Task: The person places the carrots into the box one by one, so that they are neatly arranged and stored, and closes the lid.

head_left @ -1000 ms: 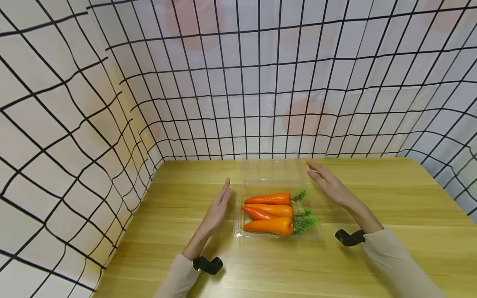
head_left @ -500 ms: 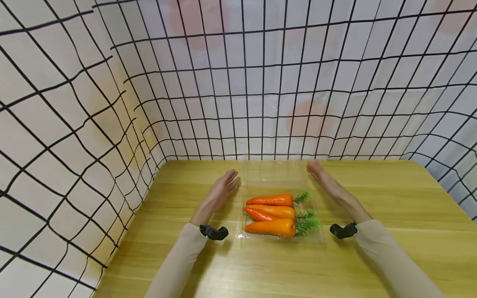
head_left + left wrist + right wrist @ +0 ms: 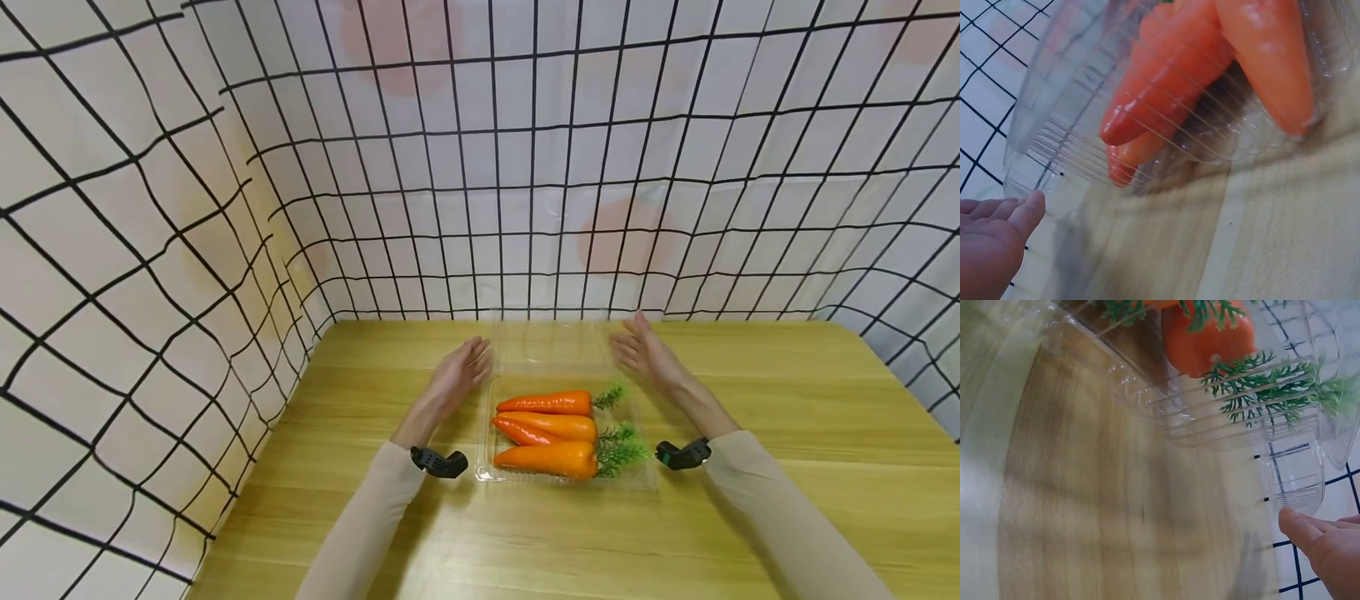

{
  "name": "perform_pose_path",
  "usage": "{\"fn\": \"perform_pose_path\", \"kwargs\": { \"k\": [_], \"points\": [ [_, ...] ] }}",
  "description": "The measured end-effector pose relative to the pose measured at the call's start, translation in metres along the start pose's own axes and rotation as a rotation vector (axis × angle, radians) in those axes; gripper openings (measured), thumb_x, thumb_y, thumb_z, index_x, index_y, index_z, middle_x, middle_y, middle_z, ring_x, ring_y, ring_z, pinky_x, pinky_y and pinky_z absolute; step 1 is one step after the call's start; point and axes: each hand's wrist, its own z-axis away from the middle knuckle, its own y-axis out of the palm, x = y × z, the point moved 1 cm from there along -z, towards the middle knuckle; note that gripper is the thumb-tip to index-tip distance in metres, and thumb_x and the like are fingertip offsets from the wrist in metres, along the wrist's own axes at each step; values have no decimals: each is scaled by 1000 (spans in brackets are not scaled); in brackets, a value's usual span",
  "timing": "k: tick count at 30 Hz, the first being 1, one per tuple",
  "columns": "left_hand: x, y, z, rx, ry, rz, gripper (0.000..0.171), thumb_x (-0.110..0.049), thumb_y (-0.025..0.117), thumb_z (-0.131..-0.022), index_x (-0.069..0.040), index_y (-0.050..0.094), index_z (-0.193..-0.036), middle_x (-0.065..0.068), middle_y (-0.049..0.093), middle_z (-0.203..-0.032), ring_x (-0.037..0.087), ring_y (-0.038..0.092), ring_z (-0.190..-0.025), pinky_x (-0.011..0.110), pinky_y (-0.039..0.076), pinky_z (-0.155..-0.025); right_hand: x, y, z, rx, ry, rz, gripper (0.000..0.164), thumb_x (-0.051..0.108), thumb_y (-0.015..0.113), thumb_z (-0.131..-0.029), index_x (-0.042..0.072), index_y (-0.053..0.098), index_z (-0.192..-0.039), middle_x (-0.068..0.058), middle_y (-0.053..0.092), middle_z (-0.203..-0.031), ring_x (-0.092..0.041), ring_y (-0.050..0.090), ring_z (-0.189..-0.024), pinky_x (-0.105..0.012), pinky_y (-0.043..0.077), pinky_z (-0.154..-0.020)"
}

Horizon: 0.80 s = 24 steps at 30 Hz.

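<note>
A clear plastic clamshell box (image 3: pixel 487 472) lies on the table, its lid (image 3: pixel 553 343) folded back toward the mesh. Inside are several orange toy carrots (image 3: pixel 546 457) with green fronds (image 3: pixel 624 450) pointing right. My left hand (image 3: pixel 456 373) is at the left edge of the lid, fingers extended. On the lid's other side is my right hand (image 3: pixel 656 360), fingers loosely straight and thumb raised. The left wrist view has my left thumb (image 3: pixel 1034 209) close by the lid's edge. In the right wrist view, a fingertip (image 3: pixel 1290 519) overlaps the lid's corner. Neither hand grips anything.
A wooden table (image 3: pixel 555 542) extends around the box. Black wire mesh (image 3: pixel 532 192) over white sheeting rises along the back and both sides, close behind the lid. A black wrist camera (image 3: pixel 438 462) sits on the left wrist, another camera (image 3: pixel 682 454) on the right.
My left hand has moved forward and right, up to the lid's left edge. The right hand has shifted slightly inward toward the lid's right edge. Box and carrots keep their places.
</note>
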Motion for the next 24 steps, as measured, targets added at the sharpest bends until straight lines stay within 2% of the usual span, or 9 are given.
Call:
{"fn": "perform_pose_path", "kwargs": {
  "k": [7,13,16,20,24],
  "points": [
    [-8,5,0,5,17,16,59,-27,19,-116,4,5,-164,18,11,-174,33,14,-162,48,19,-133,8,-1,2,2,-38,-4,90,65,7,-106,-1,-16,-162,-34,-2,-169,-51,2,-158,-64,7,-128],
    [-16,7,1,42,89,-29,59,-26,16,-116,7,5,-163,23,8,-173,38,10,-161,52,17,-133,17,0,8,-23,-102,4,88,65,6,-106,0,-11,-164,-32,2,-170,-48,3,-159,-65,6,-128],
    [-21,7,3,48,125,-58,58,-27,17,-116,5,9,-164,22,11,-173,36,13,-162,54,21,-131,22,0,11,-33,-154,-31,86,63,7,-107,0,-8,-164,-33,3,-170,-48,4,-159,-64,4,-129],
    [-29,10,6,40,149,-98,57,-29,19,-116,1,14,-165,17,18,-173,31,19,-161,55,24,-130,29,1,15,-43,-217,-50,81,59,9,-109,3,-4,-166,-32,6,-170,-48,5,-158,-59,8,-131],
    [-35,13,8,27,168,-129,56,-30,20,-116,-1,19,-165,16,22,-173,32,22,-161,54,22,-131,35,1,22,-50,-246,-10,76,57,10,-110,7,0,-167,-29,9,-171,-46,8,-159,-49,15,-133]
  ]
}}
